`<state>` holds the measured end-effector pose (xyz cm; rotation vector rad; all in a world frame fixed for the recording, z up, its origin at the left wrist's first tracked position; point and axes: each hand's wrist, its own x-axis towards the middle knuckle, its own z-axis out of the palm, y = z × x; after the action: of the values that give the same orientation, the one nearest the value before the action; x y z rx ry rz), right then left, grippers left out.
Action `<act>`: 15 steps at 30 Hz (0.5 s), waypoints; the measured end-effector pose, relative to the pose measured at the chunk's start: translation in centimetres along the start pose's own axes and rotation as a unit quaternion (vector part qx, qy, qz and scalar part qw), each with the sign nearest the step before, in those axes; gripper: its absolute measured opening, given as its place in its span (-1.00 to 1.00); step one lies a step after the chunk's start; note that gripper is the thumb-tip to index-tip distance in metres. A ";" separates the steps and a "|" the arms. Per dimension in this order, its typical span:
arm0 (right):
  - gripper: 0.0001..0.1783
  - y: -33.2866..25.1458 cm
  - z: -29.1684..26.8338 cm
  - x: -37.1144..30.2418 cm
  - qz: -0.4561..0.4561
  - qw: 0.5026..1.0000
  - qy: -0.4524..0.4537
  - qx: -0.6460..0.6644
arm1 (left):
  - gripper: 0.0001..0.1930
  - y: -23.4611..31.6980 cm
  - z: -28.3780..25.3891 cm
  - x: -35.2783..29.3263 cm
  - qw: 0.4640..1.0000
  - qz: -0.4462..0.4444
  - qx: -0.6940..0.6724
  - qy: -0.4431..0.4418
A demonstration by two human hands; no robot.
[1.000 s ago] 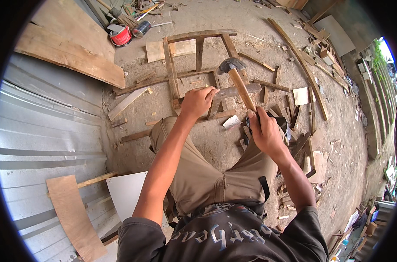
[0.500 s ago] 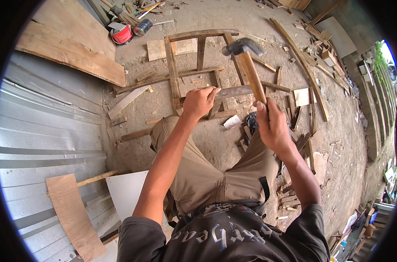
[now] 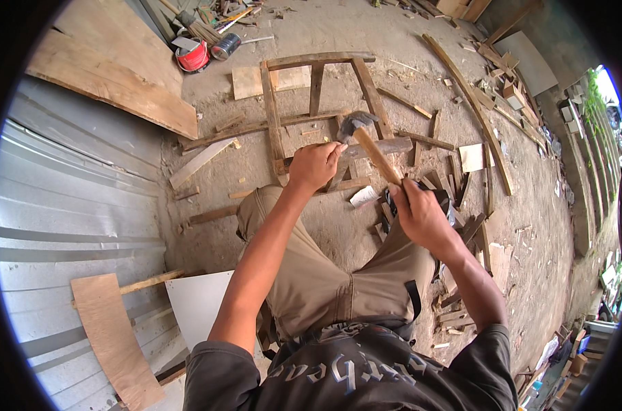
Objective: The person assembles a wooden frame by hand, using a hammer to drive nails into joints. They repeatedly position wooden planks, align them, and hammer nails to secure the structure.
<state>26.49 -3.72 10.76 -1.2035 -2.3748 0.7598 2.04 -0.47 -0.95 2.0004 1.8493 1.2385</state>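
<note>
Well, grey corrugated metal sheeting [image 3: 85, 212] runs along the left edge of the floor [image 3: 201, 250], with a plywood strip [image 3: 109, 329] and a white panel [image 3: 200, 301] by the near left corner. Toward the far left corner come a broad wooden board [image 3: 112, 82], a red bucket [image 3: 192, 58] and, just beside that, a dark can [image 3: 226, 46]. Next, a wooden frame [image 3: 272, 113] sits on the floor beyond the person's knees. Near its closest left corner is the left hand [image 3: 313, 166], its grip closed down on a dark wooden bar [image 3: 398, 145] that reaches out rightward. Thumb and forefinger are pinched together; I cannot tell whether they hold anything small. Beside those fingertips, over the bar, is the head of a claw hammer [image 3: 376, 154]; contact cannot be made out. The right hand [image 3: 420, 212] has its grip wrapped tightly around the lower handle. Rightward lie wood offcuts [image 3: 472, 226], a pale square piece [image 3: 473, 155] and a long timber strip [image 3: 472, 103], nearer the floor's right edge.
</note>
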 end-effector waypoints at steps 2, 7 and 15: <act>-0.72 -1.4 -1.5 0.5 0.027 1.000 0.008 0.013 | -0.70 -0.3 0.0 -0.2 1.000 -0.001 0.008 0.006; -0.73 -1.7 -0.7 0.2 0.049 0.993 0.080 0.065 | -0.71 0.4 -0.1 0.0 1.000 -0.015 -0.017 -0.005; -0.77 -1.9 -1.3 0.1 0.022 0.997 0.067 0.014 | -0.74 -0.1 0.1 -0.1 1.000 -0.008 -0.013 0.009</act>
<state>25.96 -4.16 12.99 -1.2578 -2.2299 0.7005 2.10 -0.53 -1.16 1.9635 1.8445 1.2726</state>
